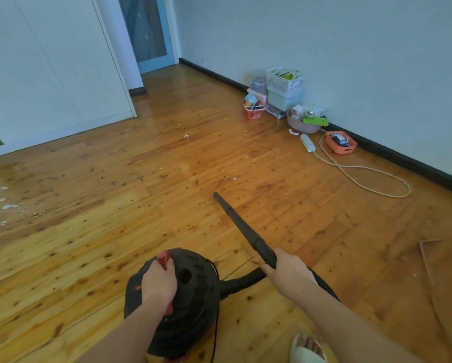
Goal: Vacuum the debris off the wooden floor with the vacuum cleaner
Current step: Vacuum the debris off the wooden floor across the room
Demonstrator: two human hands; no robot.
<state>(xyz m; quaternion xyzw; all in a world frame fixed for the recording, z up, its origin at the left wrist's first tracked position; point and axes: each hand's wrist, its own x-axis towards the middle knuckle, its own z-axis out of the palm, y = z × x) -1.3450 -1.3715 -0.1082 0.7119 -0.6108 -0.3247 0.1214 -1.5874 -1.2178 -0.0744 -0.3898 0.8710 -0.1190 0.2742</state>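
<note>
Two grips in play: left hand (159, 281) clenched round red handle (163, 258) atop black vacuum cleaner (193, 297); right hand (287, 271) wrapped round black wand (243, 227) near hose end. Wand tip well ahead of right hand, low at wooden floor (88, 244); contact not discernible. White crumbs (234, 178) scattered just beyond tip. Larger white flakes (7, 205) far out left of left hand. Probably early in sweep, much debris left. Next: push tip forward onto crumbs, drag canister along, steer clear of cable (358, 167) ahead-right.

Baskets (285, 83), power strip (307, 142) by wall (350, 48)
</note>
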